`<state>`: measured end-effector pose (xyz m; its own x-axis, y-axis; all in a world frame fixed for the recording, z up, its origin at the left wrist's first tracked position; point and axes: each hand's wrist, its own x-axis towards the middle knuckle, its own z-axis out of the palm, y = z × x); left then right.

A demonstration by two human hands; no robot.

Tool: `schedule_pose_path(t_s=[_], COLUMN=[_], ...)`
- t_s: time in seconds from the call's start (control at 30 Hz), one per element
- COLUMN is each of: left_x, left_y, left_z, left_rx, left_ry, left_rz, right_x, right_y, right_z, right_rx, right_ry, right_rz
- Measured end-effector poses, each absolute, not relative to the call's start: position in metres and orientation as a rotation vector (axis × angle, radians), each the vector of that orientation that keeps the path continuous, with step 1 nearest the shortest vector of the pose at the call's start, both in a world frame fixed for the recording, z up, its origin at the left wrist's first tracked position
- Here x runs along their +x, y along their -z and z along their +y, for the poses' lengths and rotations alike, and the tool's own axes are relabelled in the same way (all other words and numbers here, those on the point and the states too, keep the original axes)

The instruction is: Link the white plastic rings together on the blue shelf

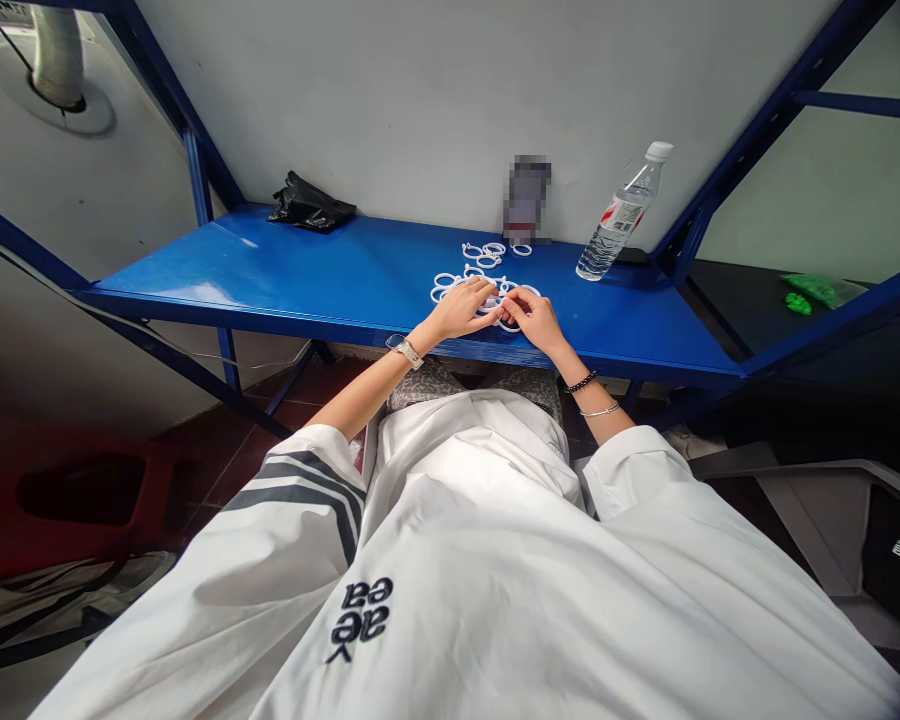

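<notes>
Several white plastic rings lie scattered on the blue metal shelf in front of me. My left hand and my right hand rest together on the near rings, fingertips meeting. Both hands pinch a white ring between them, fingers curled. A watch sits on my left wrist, and a bead bracelet and a thin bangle on my right.
A clear water bottle with a white cap leans against the wall at the shelf's right. A crumpled black bag lies at the back left. A blurred upright object stands against the wall behind the rings. Blue frame posts flank the shelf.
</notes>
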<state>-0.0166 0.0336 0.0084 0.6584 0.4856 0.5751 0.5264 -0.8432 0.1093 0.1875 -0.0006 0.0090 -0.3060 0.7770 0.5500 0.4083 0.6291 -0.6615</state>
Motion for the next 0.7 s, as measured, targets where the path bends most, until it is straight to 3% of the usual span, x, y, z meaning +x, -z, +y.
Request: schedule_pose_path(t_s=[0.7], left_x=[-0.0173], left_y=[-0.0127], left_z=[0.0263], left_rx=[-2.843], left_ry=[0.914], left_rz=[-0.802], right_x=[0.1898], right_y=[-0.0125], right_z=[-0.0014], right_rx=[-0.959], right_ry=[-0.581], right_rz=[-1.951])
